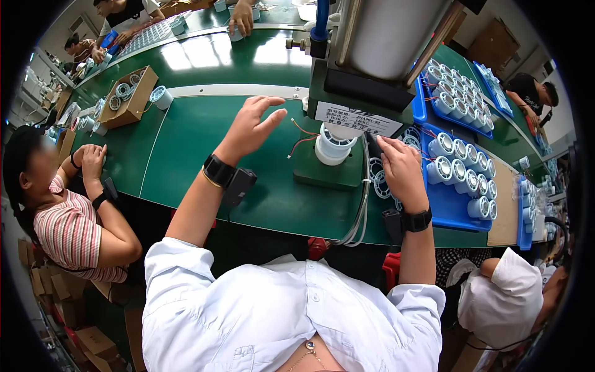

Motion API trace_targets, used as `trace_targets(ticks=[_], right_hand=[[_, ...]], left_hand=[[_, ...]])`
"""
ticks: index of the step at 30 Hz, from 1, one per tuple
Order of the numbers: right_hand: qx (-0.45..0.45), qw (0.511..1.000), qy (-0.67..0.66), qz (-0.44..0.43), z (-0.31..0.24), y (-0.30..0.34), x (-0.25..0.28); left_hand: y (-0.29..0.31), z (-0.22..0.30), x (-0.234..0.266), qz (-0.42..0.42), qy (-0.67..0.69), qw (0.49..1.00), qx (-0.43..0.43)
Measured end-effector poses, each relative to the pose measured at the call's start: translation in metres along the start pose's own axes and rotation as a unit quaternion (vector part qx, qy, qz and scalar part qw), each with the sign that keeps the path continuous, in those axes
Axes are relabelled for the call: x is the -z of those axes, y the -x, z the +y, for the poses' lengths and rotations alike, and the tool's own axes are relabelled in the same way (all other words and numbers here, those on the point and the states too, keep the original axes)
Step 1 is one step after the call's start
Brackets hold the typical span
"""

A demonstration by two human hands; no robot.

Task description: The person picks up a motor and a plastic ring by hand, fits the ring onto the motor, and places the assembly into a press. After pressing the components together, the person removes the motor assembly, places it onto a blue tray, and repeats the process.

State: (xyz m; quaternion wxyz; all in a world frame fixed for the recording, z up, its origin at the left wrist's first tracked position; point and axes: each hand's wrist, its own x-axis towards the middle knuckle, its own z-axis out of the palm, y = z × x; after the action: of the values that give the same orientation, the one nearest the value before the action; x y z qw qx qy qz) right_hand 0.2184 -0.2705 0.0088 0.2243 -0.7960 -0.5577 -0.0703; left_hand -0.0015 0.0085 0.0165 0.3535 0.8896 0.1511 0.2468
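A round white plastic housing [333, 150] stands on the dark green base [328, 177] of a bench press [362, 93], directly under the pressing head. Thin red and white wires trail from its left side. My left hand [249, 127] is raised left of the press, its fingers and thumb apart and holding nothing. Right of the housing, my right hand [401, 166] reaches to a dark part [374, 145] at the press's side; its fingers are stretched out. Whether they touch that part I cannot tell. Each of my wrists wears a black strap with a small black box.
Blue trays [455, 211] of similar white housings stand on the right, beside loose white rings [379, 180]. Grey cables [358, 223] hang over the front edge. A cardboard box [131, 99] of ring parts lies back left. Co-workers sit at both sides and work across the table.
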Motion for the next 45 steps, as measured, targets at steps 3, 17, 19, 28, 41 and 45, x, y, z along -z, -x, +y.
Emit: trace_targets(ticks=[3,17,19,28,41,45], right_hand=[[0.021,0.998,0.066,-0.011,-0.005,-0.003,0.002],[0.056,0.967,-0.248,0.022,-0.079,-0.058,0.014],[-0.005,0.907,-0.418,0.056,-0.070,-0.057,0.011],[-0.169,0.958,-0.160,0.167,0.027,0.051,0.073],[-0.172,0.956,0.118,0.208,0.110,0.116,0.086],[-0.089,0.974,-0.113,0.173,0.032,0.051,0.057]], left_hand=[[0.010,-0.024,-0.006,-0.034,-0.122,0.991,0.036],[0.013,-0.029,-0.021,-0.059,-0.260,0.964,0.008],[0.015,-0.043,-0.019,-0.077,-0.259,0.962,0.026],[0.018,-0.031,-0.018,-0.055,-0.282,0.957,-0.045],[0.018,-0.027,-0.028,-0.042,-0.307,0.951,0.017],[0.019,-0.026,-0.014,-0.036,-0.217,0.976,0.007]])
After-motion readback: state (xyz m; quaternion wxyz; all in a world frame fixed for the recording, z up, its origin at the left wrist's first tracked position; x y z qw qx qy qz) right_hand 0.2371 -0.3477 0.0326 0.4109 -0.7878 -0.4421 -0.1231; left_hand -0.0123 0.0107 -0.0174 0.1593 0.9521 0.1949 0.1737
